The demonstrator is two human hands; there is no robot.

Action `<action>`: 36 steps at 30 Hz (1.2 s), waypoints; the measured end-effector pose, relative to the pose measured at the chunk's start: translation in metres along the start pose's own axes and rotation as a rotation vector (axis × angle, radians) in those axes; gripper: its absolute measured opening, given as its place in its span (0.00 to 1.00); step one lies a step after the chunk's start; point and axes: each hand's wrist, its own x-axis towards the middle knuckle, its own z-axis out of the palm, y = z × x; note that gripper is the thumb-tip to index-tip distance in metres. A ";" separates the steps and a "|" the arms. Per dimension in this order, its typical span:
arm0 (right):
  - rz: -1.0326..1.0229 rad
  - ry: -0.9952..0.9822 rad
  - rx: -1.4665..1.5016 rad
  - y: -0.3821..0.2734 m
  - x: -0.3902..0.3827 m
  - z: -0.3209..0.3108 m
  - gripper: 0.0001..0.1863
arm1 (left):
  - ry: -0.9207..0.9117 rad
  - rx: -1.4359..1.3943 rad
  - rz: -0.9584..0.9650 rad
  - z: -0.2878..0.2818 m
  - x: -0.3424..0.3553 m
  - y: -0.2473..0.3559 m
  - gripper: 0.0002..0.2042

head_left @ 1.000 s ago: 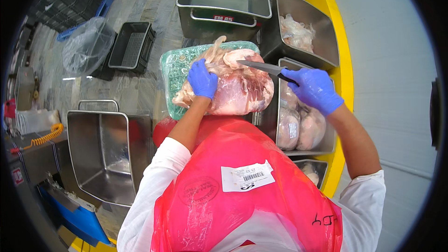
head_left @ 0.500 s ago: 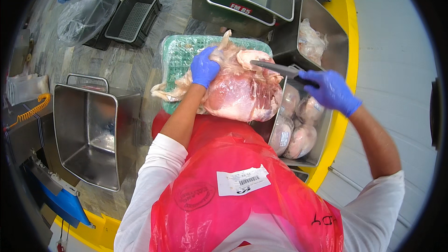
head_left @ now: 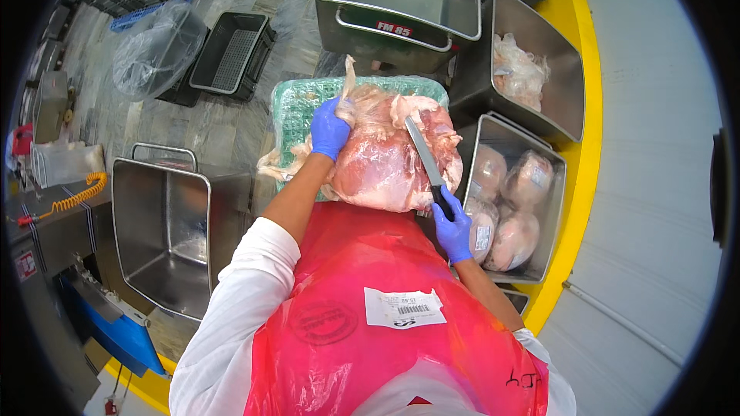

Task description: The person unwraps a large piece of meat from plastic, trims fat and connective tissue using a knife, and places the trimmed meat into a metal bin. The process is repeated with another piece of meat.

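A large pink piece of raw meat (head_left: 374, 166) with pale skin and fat lies on a plastic-covered green crate (head_left: 293, 112) in front of me. My left hand (head_left: 330, 129), in a blue glove, is closed on the loose pale skin (head_left: 354, 104) at the meat's left side. Gloved in blue too, my right hand (head_left: 453, 225) grips the black handle of a knife (head_left: 422, 152) at the meat's near right. The blade points away from me and lies over the meat, its tip by a flap of pale fat (head_left: 416, 108).
To the right, a steel bin (head_left: 551, 250) holds several wrapped round meat pieces. Behind it, another steel bin (head_left: 566, 77) contains pale scraps. A large steel bin (head_left: 401, 19) stands beyond the crate, another (head_left: 162, 216) at left. Dark crates (head_left: 231, 54) sit at far left.
My right hand has come in from the right and down toward me, swinging the knife from pointing left to pointing away. My left hand still holds the skin.
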 end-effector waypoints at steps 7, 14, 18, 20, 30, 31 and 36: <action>-0.043 0.067 0.001 0.029 -0.021 0.011 0.28 | -0.278 0.282 0.061 -0.027 0.003 0.035 0.15; -0.082 0.047 0.020 0.042 -0.016 0.003 0.27 | -0.223 0.387 0.174 -0.042 0.078 0.079 0.16; 0.039 -0.021 0.058 0.045 -0.009 -0.002 0.29 | -0.199 0.425 0.159 -0.037 0.101 0.076 0.17; 0.072 -0.038 0.066 0.047 -0.008 -0.002 0.29 | -0.195 0.405 0.127 -0.036 0.103 0.073 0.17; 0.181 -0.131 -0.155 -0.007 -0.039 -0.076 0.30 | -0.309 0.254 -0.220 -0.051 -0.017 0.043 0.27; 0.158 -0.121 -0.212 -0.010 -0.045 -0.093 0.29 | -0.236 0.215 -0.232 -0.047 -0.022 0.042 0.28; -0.160 -0.125 -0.487 -0.074 -0.012 -0.153 0.27 | -0.088 0.088 -0.265 -0.032 -0.038 0.023 0.29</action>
